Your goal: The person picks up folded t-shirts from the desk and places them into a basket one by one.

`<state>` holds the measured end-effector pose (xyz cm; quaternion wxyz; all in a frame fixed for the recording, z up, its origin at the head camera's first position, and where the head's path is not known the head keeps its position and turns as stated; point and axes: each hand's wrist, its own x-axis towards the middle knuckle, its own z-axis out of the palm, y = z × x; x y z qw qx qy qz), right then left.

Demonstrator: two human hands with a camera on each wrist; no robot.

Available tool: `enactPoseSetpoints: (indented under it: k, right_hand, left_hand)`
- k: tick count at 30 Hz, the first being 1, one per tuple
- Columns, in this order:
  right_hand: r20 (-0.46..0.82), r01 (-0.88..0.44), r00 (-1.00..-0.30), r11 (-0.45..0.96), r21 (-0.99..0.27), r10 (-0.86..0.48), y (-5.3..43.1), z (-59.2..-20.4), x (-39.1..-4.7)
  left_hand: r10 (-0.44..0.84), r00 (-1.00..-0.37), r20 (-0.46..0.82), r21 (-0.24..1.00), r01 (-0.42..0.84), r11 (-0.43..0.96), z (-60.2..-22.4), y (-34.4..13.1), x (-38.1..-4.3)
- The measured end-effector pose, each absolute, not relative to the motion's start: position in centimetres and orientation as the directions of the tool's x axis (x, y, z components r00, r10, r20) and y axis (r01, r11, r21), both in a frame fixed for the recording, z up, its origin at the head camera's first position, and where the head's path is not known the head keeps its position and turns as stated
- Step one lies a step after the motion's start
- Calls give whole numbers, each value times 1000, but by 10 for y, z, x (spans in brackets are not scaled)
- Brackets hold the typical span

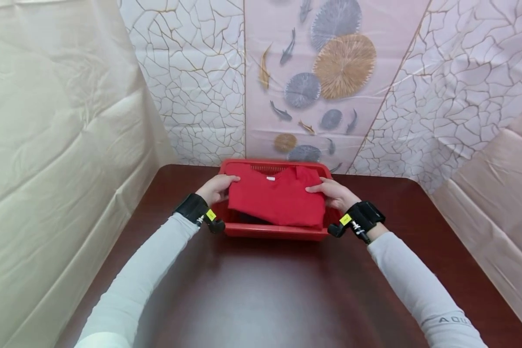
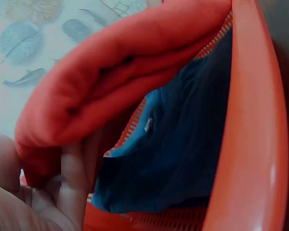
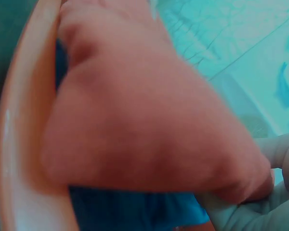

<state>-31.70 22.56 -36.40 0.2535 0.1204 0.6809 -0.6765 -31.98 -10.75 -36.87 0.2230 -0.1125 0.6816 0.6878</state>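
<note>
A folded red shirt (image 1: 274, 200) with a small white neck label is held over a red plastic basket (image 1: 276, 233). My left hand (image 1: 219, 187) pinches its left side, thumb on top and fingers beneath, as the left wrist view shows. On the opposite side my right hand (image 1: 334, 193) grips the shirt the same way. Below it, a dark blue folded garment (image 2: 168, 144) lies inside the basket. The shirt's front edge hangs close to the basket's front rim; in the right wrist view the red cloth (image 3: 135, 120) hides most of the blue one.
The basket stands on a dark brown table (image 1: 265, 290) near its back edge. Behind it hangs a patterned cloth (image 1: 304, 96) with fish and round leaf shapes. Pale cloth walls (image 1: 69, 145) rise along the left and right sides.
</note>
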Motion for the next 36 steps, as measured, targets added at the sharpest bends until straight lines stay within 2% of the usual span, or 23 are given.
enactPoseSetpoints:
  k: [5, 10, 15, 17, 19, 21, 23, 25, 27, 30, 32, 36]
  right_hand:
    - [-502, 496, -852, 77, -865, -146, 228, -380, -322]
    - [-464, 439, -872, 170, -882, -155, 229, -386, -326]
    - [-453, 416, -882, 235, -879, -132, 229, -384, -325]
    - [-431, 378, -893, 309, -873, -126, 229, -380, -320]
    - [-374, 282, -917, 440, -853, -136, 228, -374, -315]
    - [-279, 126, -947, 613, -780, -160, 228, -369, -308]
    - [-159, -70, -962, 759, -648, -224, 226, -365, -302]
    - [-54, -259, -944, 834, -487, -324, 224, -363, -296]
    - [-24, -391, -900, 829, -399, -436, 224, -363, -290]
    - [-103, -468, -829, 783, -410, -550, 223, -370, -285]
    - [-193, -444, -806, 788, -427, -560, 222, -376, -284]
    - [-301, -399, -796, 830, -391, -524, 219, -390, -286]
  left_hand:
    - [154, -897, -415, 904, -387, 180, -377, -95, -321]
    - [132, -917, -377, 883, -313, 350, -382, -86, -323]
    - [77, -952, -295, 763, -186, 619, -385, -83, -328]
    - [36, -971, -235, 696, -142, 704, -382, -85, -327]
    - [-1, -986, -165, 648, -109, 754, -375, -87, -323]
    - [-2, -997, -74, 604, -46, 796, -367, -88, -319]
    - [51, -999, -6, 535, 40, 844, -360, -88, -313]
    - [179, -983, 30, 426, 174, 888, -360, -89, -311]
    - [306, -951, -36, 335, 277, 901, -360, -88, -305]
    - [447, -871, -204, 260, 392, 883, -365, -85, -298]
    - [455, -834, -313, 228, 399, 888, -369, -82, -294]
    - [429, -820, -379, 173, 393, 903, -384, -81, -297]
